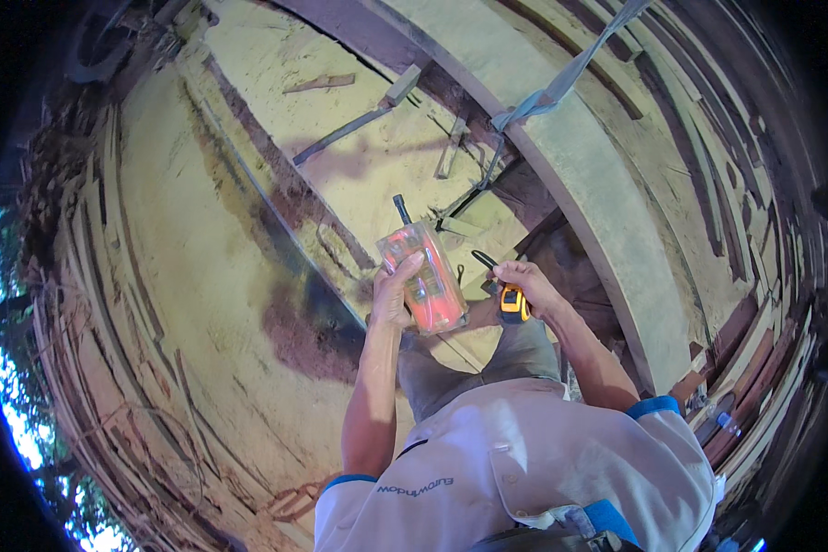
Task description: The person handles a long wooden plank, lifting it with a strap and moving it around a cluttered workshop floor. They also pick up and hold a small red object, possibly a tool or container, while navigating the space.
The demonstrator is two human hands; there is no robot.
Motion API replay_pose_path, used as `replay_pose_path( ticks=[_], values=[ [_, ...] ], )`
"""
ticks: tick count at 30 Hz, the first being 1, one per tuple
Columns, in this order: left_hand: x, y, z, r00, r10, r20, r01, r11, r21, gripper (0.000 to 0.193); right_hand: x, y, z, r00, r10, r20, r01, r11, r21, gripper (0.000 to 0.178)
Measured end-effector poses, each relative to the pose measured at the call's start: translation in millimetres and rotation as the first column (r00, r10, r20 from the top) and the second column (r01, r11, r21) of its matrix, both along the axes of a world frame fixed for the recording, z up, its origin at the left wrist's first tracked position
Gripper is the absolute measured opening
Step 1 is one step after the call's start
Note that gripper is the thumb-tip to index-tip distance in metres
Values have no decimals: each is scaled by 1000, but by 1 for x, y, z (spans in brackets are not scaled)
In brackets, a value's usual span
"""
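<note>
In front of my body, my left hand (pixel 391 293) is closed around a boxy orange-red device in a clear plastic cover (pixel 425 281), thumb on its upper face. A short black rod (pixel 401 210) shows just beyond its far end; I cannot tell whether it belongs to the device. To the right of it, my right hand (pixel 529 283) is closed at a black strap (pixel 485 261), whose curved end sticks out past the fingertips. A yellow and black tape measure (pixel 513 304) is held at the same hand, just below the fingers.
A long pale curved-looking beam (pixel 580 193) runs along the right, with a grey-blue cloth strip (pixel 547 97) over it. Dusty ground holds loose wood pieces (pixel 340 136). Stacked planks (pixel 699 120) fill the right side, and more long boards (pixel 110 304) lie left.
</note>
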State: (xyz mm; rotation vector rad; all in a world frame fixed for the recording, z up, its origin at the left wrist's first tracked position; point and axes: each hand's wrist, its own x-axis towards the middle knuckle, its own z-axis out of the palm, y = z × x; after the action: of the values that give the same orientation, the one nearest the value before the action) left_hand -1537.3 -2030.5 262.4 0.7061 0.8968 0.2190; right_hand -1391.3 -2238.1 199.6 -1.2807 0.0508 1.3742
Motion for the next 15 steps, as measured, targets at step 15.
replay_pose_path(
  ticks=[15],
  values=[
    [-95, 157, -61, 964, -58, 258, 67, 997, -25, 34, -182, 99, -18, 924, -355, 146, 383, 848, -365, 21]
  ],
)
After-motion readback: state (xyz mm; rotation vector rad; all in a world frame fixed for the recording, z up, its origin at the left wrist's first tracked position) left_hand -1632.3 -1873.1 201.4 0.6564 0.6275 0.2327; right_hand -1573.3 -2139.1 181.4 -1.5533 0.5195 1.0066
